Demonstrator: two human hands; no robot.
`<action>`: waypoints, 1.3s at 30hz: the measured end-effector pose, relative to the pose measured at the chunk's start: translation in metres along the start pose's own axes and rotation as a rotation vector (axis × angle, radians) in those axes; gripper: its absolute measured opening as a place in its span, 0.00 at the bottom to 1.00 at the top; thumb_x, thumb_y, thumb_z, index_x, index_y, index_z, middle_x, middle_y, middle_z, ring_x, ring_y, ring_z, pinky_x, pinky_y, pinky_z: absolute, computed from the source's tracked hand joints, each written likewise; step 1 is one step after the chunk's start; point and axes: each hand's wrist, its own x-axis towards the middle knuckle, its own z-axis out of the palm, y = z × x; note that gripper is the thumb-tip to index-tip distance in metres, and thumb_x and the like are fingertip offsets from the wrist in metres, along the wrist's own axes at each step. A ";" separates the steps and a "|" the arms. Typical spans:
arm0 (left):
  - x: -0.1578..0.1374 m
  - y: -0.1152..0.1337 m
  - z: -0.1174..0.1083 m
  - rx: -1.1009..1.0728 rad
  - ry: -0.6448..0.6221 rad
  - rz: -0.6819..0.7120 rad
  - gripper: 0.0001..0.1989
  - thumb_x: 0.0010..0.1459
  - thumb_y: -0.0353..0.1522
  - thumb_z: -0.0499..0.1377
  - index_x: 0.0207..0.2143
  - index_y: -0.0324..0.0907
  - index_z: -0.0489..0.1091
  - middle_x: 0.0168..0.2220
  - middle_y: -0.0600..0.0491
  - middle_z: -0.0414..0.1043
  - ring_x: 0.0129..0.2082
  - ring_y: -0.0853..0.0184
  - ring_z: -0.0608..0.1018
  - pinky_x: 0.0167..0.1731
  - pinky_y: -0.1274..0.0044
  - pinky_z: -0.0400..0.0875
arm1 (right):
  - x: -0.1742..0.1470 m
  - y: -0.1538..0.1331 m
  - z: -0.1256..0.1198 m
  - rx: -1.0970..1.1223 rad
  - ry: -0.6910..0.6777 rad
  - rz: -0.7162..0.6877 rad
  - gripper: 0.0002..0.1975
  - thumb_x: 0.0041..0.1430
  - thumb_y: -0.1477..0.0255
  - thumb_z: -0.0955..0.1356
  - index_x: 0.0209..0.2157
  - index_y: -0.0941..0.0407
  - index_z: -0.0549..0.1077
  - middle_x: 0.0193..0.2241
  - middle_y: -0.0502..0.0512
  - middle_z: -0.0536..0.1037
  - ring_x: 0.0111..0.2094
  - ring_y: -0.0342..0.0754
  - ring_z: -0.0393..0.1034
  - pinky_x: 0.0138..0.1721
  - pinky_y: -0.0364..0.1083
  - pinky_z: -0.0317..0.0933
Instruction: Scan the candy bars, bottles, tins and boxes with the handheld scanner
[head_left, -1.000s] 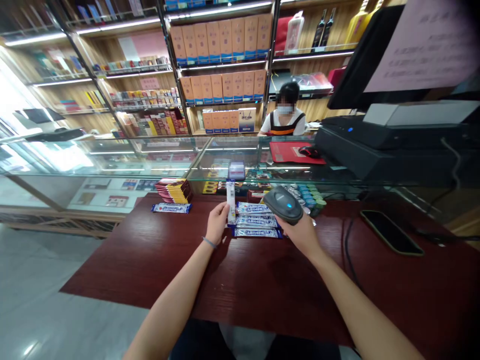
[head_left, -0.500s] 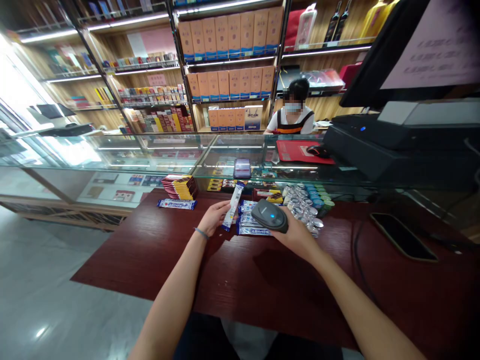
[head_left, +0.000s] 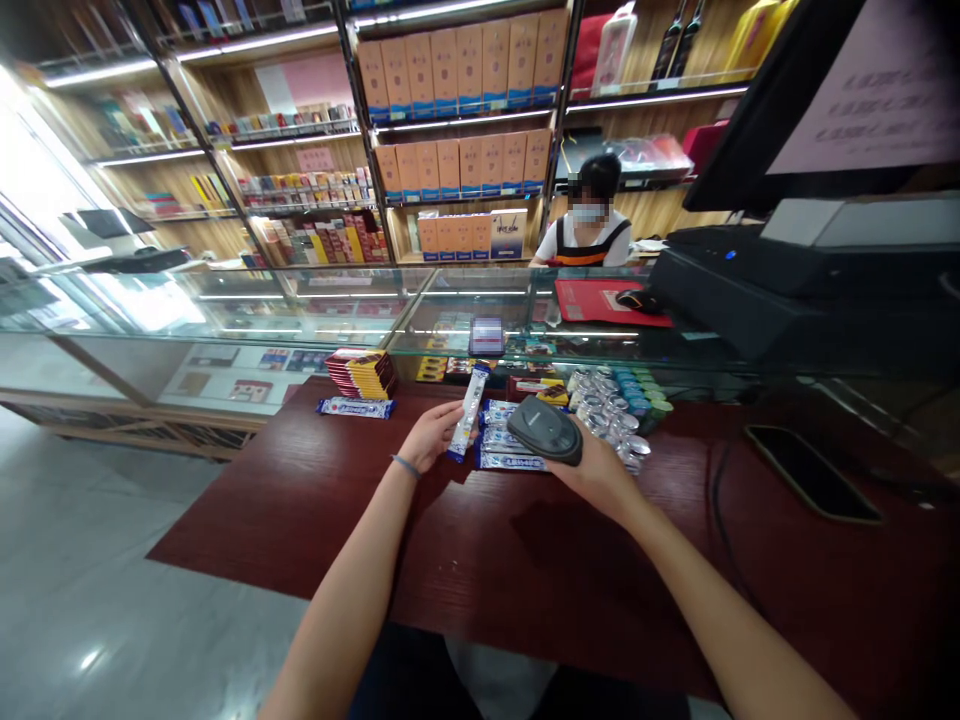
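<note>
Pinching a blue-and-white stick packet (head_left: 470, 410) by its middle, the left hand (head_left: 431, 440) had it tilted near the far edge of the dark red desk (head_left: 300, 510), close to the glass display case (head_left: 337, 310); the right hand (head_left: 600, 470) was wrapped around a handheld barcode scanner (head_left: 545, 428), its head just beside the packet, though I couldn't tell exactly where it pointed. Main worry imo: similar packets (head_left: 514, 463) lay right under that scanner, so a sloppy aim could've caught a neighbour's label instead; a slanted, shiny wrapper might also have thrown the reading off. Grip looked light too, so one bump from the scanner could've knocked the packet loose onto the row. Silver-ended cylinders (head_left: 622, 430) were crowded right by the right hand; a careless elbow or wrist swing could've sent some rolling towards the desk's near edge. Also, a black cable (head_left: 716, 500) ran along the right part of the desk; a forearm could've snagged it; where it led, no clue.
</note>
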 end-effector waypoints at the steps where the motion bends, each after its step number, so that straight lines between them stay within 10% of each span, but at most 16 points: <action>1: 0.000 0.001 0.000 -0.031 -0.011 -0.003 0.20 0.58 0.36 0.68 0.51 0.38 0.76 0.42 0.44 0.81 0.32 0.64 0.84 0.28 0.78 0.78 | 0.000 -0.001 0.000 0.006 0.003 -0.002 0.27 0.52 0.64 0.71 0.55 0.49 0.70 0.44 0.57 0.84 0.48 0.61 0.78 0.48 0.56 0.70; 7: 0.001 0.002 0.003 -0.275 0.012 0.007 0.11 0.63 0.35 0.63 0.45 0.38 0.74 0.45 0.45 0.80 0.37 0.65 0.83 0.37 0.74 0.81 | 0.001 0.001 0.001 0.013 0.025 0.010 0.26 0.51 0.63 0.71 0.53 0.50 0.69 0.42 0.57 0.84 0.47 0.63 0.79 0.46 0.55 0.70; 12: 0.012 -0.003 -0.001 -0.213 0.340 0.327 0.17 0.62 0.39 0.63 0.50 0.40 0.70 0.48 0.46 0.79 0.43 0.64 0.83 0.38 0.77 0.77 | 0.005 0.009 0.006 -0.002 0.058 0.009 0.29 0.49 0.62 0.71 0.54 0.51 0.69 0.44 0.60 0.83 0.49 0.65 0.77 0.48 0.57 0.69; 17: 0.016 0.011 -0.025 0.145 0.738 0.694 0.20 0.66 0.44 0.57 0.53 0.41 0.69 0.48 0.46 0.79 0.46 0.65 0.81 0.42 0.77 0.75 | 0.006 0.016 0.009 -0.003 0.051 -0.042 0.28 0.52 0.61 0.71 0.55 0.51 0.70 0.43 0.60 0.83 0.47 0.65 0.78 0.46 0.57 0.70; 25: -0.038 0.035 -0.114 1.027 0.890 0.788 0.13 0.69 0.38 0.56 0.53 0.46 0.73 0.51 0.48 0.80 0.49 0.62 0.81 0.47 0.74 0.72 | 0.006 0.015 0.008 -0.019 0.094 -0.060 0.28 0.53 0.60 0.71 0.55 0.52 0.70 0.43 0.59 0.84 0.45 0.64 0.79 0.40 0.53 0.72; 32: -0.059 0.030 -0.207 1.644 0.564 0.771 0.14 0.68 0.30 0.55 0.52 0.47 0.76 0.54 0.48 0.79 0.55 0.61 0.80 0.55 0.73 0.71 | 0.009 0.019 0.010 -0.008 0.098 -0.054 0.27 0.52 0.59 0.71 0.53 0.51 0.71 0.43 0.60 0.84 0.45 0.66 0.79 0.43 0.56 0.73; 39: -0.041 0.033 -0.233 1.736 0.473 0.689 0.13 0.69 0.30 0.54 0.48 0.45 0.76 0.56 0.46 0.77 0.60 0.57 0.75 0.64 0.62 0.65 | 0.009 0.017 0.009 -0.054 0.093 -0.077 0.27 0.52 0.61 0.71 0.54 0.51 0.72 0.42 0.59 0.84 0.42 0.64 0.80 0.36 0.52 0.73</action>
